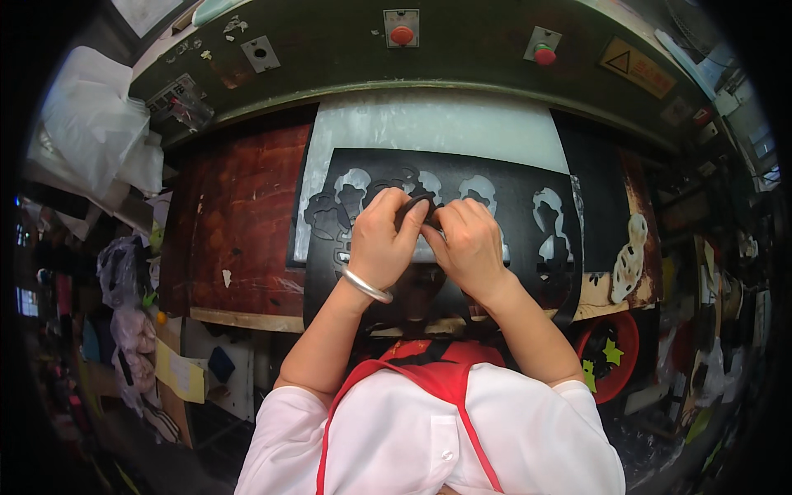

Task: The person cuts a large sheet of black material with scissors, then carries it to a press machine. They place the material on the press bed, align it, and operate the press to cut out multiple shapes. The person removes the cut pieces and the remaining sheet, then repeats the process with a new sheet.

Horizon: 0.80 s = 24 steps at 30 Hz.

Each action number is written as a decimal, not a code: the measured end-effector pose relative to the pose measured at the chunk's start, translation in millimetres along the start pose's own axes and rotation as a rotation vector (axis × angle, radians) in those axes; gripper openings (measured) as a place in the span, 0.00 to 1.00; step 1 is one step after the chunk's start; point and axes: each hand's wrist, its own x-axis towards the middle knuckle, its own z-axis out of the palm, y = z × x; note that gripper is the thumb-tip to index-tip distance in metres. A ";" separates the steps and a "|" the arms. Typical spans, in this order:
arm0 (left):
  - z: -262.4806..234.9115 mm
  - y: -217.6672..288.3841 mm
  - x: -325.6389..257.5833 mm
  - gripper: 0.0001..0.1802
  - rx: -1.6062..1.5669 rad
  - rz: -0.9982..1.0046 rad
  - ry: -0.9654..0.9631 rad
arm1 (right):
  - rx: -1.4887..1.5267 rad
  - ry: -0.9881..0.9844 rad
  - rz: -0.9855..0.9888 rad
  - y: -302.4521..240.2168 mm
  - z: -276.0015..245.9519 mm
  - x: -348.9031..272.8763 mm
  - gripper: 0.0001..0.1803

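A black sheet [528,239] with several shaped cut-outs lies on a white cutting board [437,128] under a press. Both my hands meet at the sheet's middle. My left hand [379,239], with a silver bangle on its wrist, pinches a small black cut piece [415,206] at the fingertips. My right hand [469,243] grips the same piece from the right side, its fingers touching those of the left. White board shows through the holes in the sheet. The sheet's near edge hangs over the bench toward me.
A green press head [346,41] with two red buttons [402,35] spans the top. A worn red-brown bench top [247,223] lies left. A red bin [615,351] with scraps sits at lower right. White plastic bags [91,124] pile at upper left.
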 end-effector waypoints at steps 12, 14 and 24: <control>-115.0 25.7 123.3 0.15 -0.631 0.279 0.459 | -0.126 -0.494 -0.096 22.7 13.9 -68.5 0.08; -150.9 55.7 145.8 0.17 -0.539 0.257 0.410 | -0.086 -0.485 0.052 15.4 8.1 -71.8 0.10; -124.5 -15.5 49.9 0.14 0.348 0.635 -0.145 | 0.679 -0.844 0.678 -39.3 46.4 -72.2 0.21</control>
